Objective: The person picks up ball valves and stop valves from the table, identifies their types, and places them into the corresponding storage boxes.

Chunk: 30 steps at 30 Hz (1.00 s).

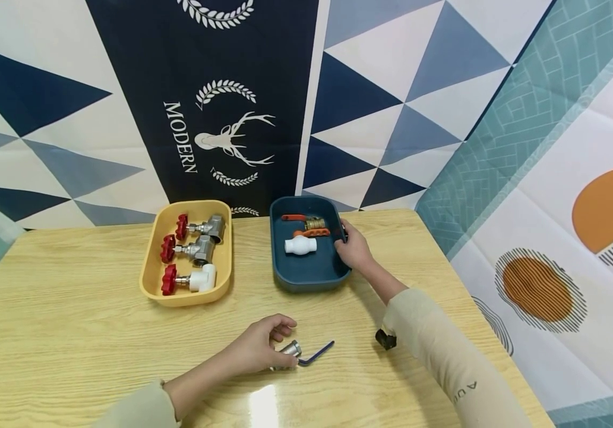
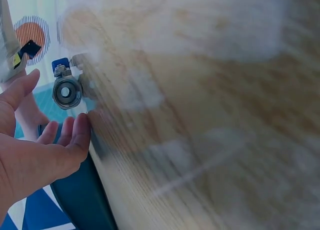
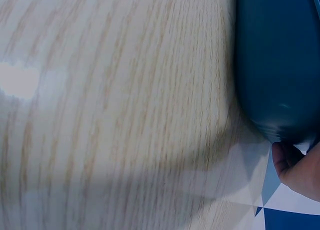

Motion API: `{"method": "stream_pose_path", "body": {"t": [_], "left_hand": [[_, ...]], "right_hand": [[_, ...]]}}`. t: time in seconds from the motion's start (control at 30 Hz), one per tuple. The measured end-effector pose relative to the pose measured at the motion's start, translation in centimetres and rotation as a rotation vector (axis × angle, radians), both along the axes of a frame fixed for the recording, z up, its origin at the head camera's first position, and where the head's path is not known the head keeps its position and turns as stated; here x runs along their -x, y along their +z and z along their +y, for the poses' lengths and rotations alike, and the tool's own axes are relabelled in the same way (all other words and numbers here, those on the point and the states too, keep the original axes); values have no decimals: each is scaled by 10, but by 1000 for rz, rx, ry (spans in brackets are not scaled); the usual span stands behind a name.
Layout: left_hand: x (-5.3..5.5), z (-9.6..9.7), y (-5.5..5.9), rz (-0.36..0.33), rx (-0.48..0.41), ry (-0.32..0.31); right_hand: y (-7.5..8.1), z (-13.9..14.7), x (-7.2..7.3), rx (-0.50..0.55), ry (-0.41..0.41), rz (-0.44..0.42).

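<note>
My left hand (image 1: 264,348) hovers over a metal ball valve (image 1: 289,349) with a blue lever, which lies on the table. In the left wrist view the thumb and fingers stand apart around the ball valve (image 2: 66,92), without a visible grip on it. My right hand (image 1: 354,246) grips the right rim of a dark blue bin (image 1: 312,282). The right wrist view shows its fingers at the outer wall of the blue bin (image 3: 280,65). Inside that bin lie a brass ball valve (image 1: 314,223) with a red-orange lever and a white plastic ball valve (image 1: 300,245) with an orange handle.
Left of the blue bin stands a yellow bin (image 1: 186,299) holding three valves with red handwheels (image 1: 168,248). Both bins are near the back edge of the wooden table (image 1: 71,333), against a patterned backdrop. A small black device (image 1: 385,339) is by the right sleeve.
</note>
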<state>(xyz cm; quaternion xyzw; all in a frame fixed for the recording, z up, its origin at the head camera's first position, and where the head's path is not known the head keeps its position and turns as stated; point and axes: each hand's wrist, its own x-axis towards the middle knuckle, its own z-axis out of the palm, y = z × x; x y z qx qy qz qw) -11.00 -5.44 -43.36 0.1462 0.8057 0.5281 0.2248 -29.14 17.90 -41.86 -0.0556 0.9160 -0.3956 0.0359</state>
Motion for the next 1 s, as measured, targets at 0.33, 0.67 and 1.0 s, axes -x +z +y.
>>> {"method": "stream_pose_path", "body": {"t": [0.33,0.67,1.0], "left_hand": [[-7,4,-3,70,50,8],[-14,12,-9,197,134,9],[-19,16,-9,238,182,46]], "right_hand": [[0,0,-1,-6,-5,3],[4,0,0,-7,1,10],[1,1,0,-1,-9,-8]]}}
